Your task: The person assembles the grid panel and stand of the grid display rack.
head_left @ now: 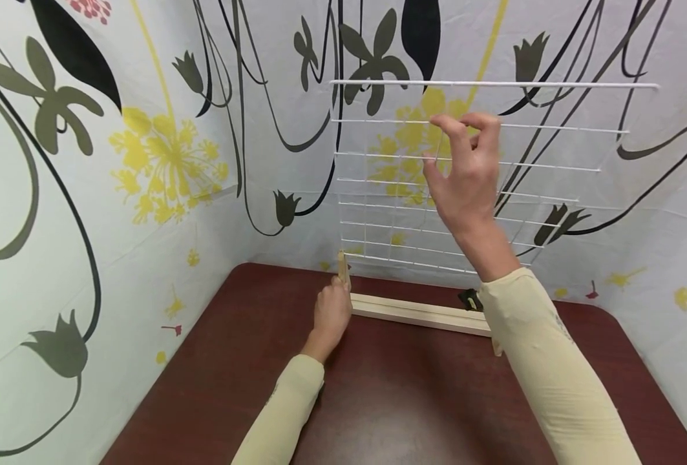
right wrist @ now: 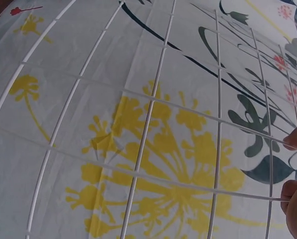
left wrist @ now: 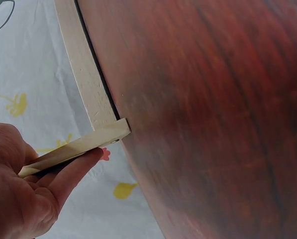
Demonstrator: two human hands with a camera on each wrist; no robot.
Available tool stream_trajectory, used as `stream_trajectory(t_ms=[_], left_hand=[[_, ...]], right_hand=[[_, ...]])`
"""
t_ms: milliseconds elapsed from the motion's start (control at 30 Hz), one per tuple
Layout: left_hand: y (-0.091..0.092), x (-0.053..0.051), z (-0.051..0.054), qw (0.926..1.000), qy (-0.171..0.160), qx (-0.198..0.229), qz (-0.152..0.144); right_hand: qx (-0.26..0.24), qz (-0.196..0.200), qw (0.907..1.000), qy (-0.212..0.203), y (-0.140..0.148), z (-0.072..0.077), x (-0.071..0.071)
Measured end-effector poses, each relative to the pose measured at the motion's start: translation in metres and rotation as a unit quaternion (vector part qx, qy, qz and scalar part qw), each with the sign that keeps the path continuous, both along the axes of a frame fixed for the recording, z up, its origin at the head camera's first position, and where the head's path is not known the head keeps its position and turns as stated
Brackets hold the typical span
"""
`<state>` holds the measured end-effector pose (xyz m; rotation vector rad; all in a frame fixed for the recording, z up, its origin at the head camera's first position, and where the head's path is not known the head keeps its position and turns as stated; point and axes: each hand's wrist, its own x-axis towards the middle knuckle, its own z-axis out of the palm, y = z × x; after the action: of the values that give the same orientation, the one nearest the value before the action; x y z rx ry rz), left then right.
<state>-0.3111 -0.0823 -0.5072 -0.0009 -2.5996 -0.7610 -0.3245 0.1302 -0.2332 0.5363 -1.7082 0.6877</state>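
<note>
My left hand [head_left: 331, 310] grips a pale wooden end piece [head_left: 344, 266] at the left of a long wooden base bar [head_left: 419, 312] on the table. In the left wrist view, the fingers and thumb lie along both sides of that end piece [left wrist: 78, 147], which joins the bar [left wrist: 86, 64]. Higher up, my right hand [head_left: 468, 174] pinches the wires of a white wire grid panel [head_left: 390, 155]. The panel stands upright above the bar; its lower left corner is close to the end piece. In the right wrist view, fingertips show at the right edge of the grid [right wrist: 152, 98].
A dark reddish-brown table [head_left: 395, 394] with rounded back corners carries the wooden base. Close behind it hangs a flower-patterned cloth [head_left: 285, 258]. A small black object [head_left: 469, 299] sits by the bar, partly hidden by my right sleeve [head_left: 552, 368].
</note>
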Motion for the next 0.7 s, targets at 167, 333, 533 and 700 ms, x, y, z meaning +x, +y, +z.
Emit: stream_trajectory(t_ms=[167, 333, 533, 700], left_hand=[[-0.001, 0.0, -0.002, 1.0, 0.001, 0.002, 0.001], [0.001, 0.0, -0.003, 1.0, -0.005, 0.001, 0.0], [0.0, 0.0, 0.001, 0.9999, -0.006, 0.012, 0.007], [0.001, -0.001, 0.002, 0.9997, -0.02, 0.008, 0.015]], right_hand=[[0.003, -0.001, 1.0, -0.005, -0.005, -0.004, -0.002], [-0.005, -0.001, 1.0, -0.003, -0.004, -0.006, -0.003], [-0.008, 0.014, 0.9998, -0.015, -0.005, -0.008, -0.007], [-0.01, 0.015, 0.9997, -0.018, -0.004, -0.011, -0.011]])
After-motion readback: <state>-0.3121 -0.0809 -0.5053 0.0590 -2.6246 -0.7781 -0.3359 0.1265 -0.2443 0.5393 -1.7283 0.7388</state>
